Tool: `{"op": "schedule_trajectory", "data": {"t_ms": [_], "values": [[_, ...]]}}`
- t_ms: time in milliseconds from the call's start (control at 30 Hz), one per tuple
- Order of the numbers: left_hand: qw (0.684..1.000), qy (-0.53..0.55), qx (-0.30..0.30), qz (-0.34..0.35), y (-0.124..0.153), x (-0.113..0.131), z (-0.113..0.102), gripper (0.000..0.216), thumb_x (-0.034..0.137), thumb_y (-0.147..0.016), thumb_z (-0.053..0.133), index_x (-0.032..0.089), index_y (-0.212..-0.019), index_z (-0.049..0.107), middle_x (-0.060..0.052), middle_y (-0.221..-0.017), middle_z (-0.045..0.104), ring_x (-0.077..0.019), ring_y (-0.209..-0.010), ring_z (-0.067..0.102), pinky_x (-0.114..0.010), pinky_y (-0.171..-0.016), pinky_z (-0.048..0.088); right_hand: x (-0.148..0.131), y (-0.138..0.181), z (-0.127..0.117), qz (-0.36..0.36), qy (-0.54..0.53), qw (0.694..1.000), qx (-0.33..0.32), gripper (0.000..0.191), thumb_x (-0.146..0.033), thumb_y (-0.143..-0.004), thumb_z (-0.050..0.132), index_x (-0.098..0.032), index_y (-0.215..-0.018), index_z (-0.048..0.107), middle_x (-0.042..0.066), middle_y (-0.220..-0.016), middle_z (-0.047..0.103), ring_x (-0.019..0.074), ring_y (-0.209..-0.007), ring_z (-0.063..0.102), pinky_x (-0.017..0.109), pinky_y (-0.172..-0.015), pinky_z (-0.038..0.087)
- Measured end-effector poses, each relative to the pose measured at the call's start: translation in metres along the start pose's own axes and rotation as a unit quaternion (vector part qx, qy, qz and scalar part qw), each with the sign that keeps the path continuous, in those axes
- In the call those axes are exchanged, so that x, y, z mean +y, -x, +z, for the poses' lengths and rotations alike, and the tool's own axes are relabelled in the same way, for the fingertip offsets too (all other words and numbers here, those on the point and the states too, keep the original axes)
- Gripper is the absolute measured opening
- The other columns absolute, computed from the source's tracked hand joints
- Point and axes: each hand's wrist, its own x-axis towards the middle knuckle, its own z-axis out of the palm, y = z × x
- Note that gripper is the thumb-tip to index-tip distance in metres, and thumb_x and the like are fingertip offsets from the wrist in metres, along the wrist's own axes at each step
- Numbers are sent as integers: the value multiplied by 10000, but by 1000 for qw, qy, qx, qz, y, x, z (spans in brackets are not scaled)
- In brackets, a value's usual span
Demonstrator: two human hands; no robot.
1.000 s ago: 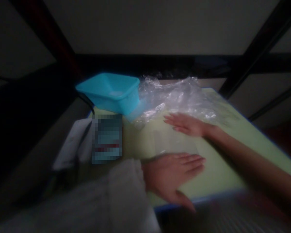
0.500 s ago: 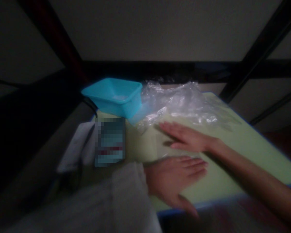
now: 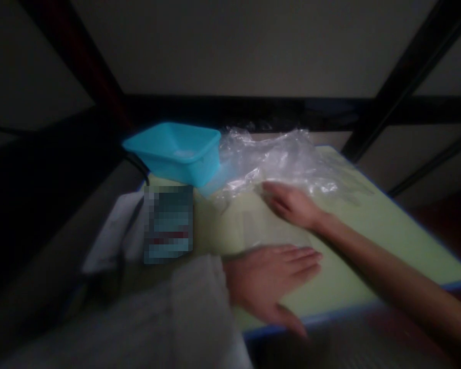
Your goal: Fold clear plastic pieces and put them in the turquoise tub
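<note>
My left hand (image 3: 272, 284) lies palm down near the front edge of the yellow-green table, its fingers stretched out and the thumb apart. Just beyond it a thin clear plastic sheet (image 3: 272, 230) lies flat on the table, its near part hidden by that hand. My right hand (image 3: 292, 205) is farther forward, its fingers curled together at the near edge of a heap of crumpled clear plastic bags (image 3: 284, 156). Blur hides whether any plastic is between those fingers.
A turquoise plastic basin (image 3: 202, 171) stands at the back left, beside the plastic heap. In front of it is a pixelated dark device or box (image 3: 171, 223), with a white object (image 3: 113, 230) and a black cable (image 3: 136, 164) by it. Blue edging (image 3: 455, 283) borders the table.
My right hand has moved forward to the plastic heap, and its outstretched fingers have curled. My left hand stays flat in place. The view has shifted slightly.
</note>
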Motion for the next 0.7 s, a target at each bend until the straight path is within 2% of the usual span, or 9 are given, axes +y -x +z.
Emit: {"op": "schedule_trajectory", "data": {"t_ms": [167,333,700], "values": [[1000,2,6,0,0,0,1,824,563,-841,528,12,-1412,307,-173,-1524,221,-249,-1424,176,-335,-1182,113,-12,5,5,-42,-2,998,-44,443,-358,-967,367,-113,-1311,501,163,-1358,513,272,-1290,436,472,-1061,364],[1000,4,8,1,1,0,1,816,567,-849,510,13,-1413,305,-174,-1525,216,-248,-1423,177,-341,-1178,141,-1,2,13,-1,24,998,-54,509,-397,-965,346,-114,-1380,425,176,-1444,399,303,-1357,325,532,-1092,281],[999,-25,13,25,0,0,3,744,541,-883,477,43,-1414,324,-149,-1511,274,-251,-1408,237,-366,-1179,136,2,2,15,-5,49,997,-57,522,-384,-969,331,-75,-1382,409,191,-1429,416,293,-1355,331,498,-1097,286]]}}
